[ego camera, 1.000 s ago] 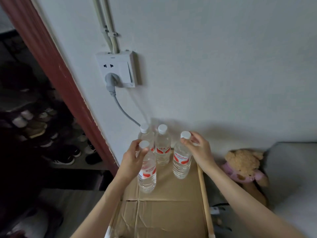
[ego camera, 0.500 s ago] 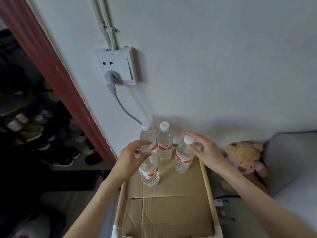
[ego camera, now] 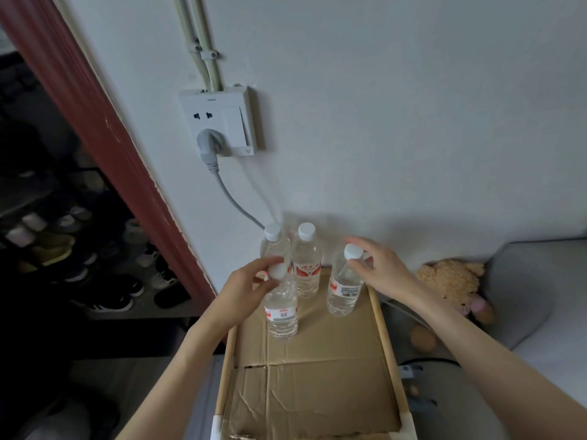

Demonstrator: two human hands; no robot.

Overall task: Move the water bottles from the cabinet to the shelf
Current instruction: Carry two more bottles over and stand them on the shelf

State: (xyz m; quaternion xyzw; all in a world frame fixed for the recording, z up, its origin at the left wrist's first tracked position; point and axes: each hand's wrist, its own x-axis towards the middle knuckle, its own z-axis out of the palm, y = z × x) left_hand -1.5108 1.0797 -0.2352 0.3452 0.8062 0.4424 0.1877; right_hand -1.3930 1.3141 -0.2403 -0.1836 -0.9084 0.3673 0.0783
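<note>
Several clear water bottles with white caps and red-and-white labels stand on the cardboard-lined shelf (ego camera: 386, 338). Two bottles (ego camera: 275, 247) (ego camera: 306, 265) stand at the back against the wall. My left hand (ego camera: 244, 290) pinches the cap of the front-left bottle (ego camera: 281, 312), which stands upright on the cardboard. My right hand (ego camera: 384, 271) hovers at the cap of the right bottle (ego camera: 344, 290), fingers spread behind it; the cap shows fully. That bottle stands upright on its own.
A wall socket (ego camera: 219, 122) with a grey plug and cable hangs above the bottles. A teddy bear (ego camera: 451, 281) and grey cushion (ego camera: 540, 281) lie to the right. A red door frame (ego camera: 95, 122) and a dark shoe rack (ego camera: 79, 249) are on the left.
Both bottles came down onto the cardboard and now stand there. My right hand's fingers have loosened off the right bottle's cap. The view has shifted closer.
</note>
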